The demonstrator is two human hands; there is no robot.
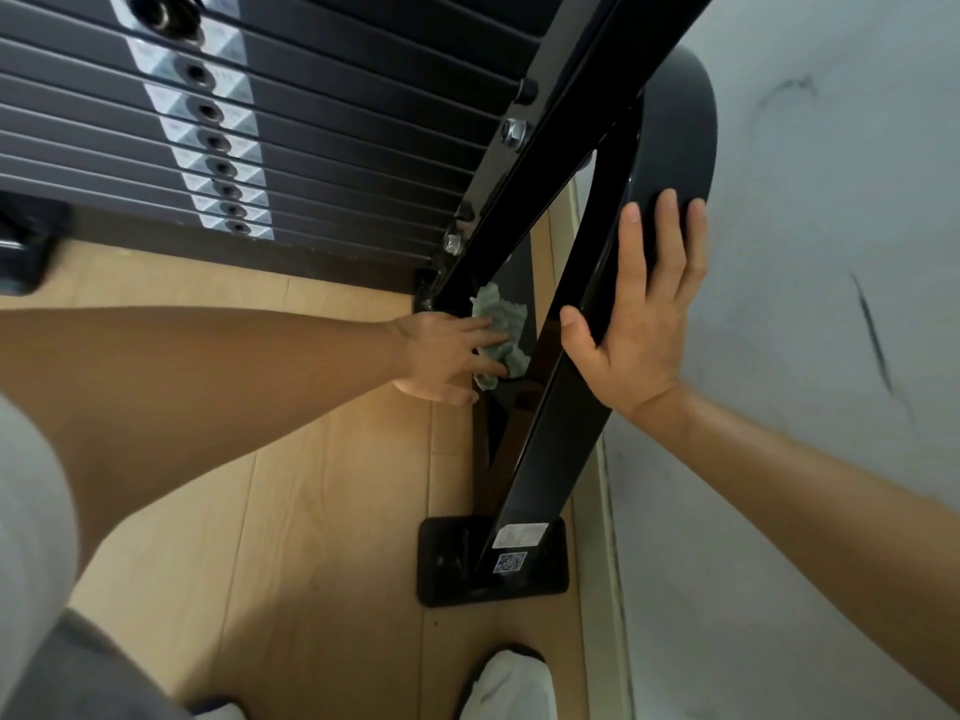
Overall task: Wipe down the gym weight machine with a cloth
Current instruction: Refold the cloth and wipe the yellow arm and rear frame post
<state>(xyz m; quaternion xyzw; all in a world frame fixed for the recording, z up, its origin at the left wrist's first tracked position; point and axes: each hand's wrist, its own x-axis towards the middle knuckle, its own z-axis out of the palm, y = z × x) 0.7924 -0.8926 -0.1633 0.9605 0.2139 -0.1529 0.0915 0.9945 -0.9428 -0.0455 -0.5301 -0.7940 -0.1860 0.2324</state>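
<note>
The black weight machine fills the upper half of the view, with its stack of grey plates (322,127) at the top left. A slanted black frame bar (550,418) runs down to a foot plate (447,569) on the floor. My left hand (447,356) presses a crumpled pale green cloth (501,330) against the low part of the frame beside that bar, fingers straight over the cloth. My right hand (639,314) rests flat on the slanted bar, fingers straight and thumb around its near edge.
A grey-white wall (831,252) with dark scuffs stands close on the right. Light wood flooring (311,511) lies below. My foot in a white sock (511,688) is near the bottom edge, just below the foot plate. My bent knee (31,511) is at lower left.
</note>
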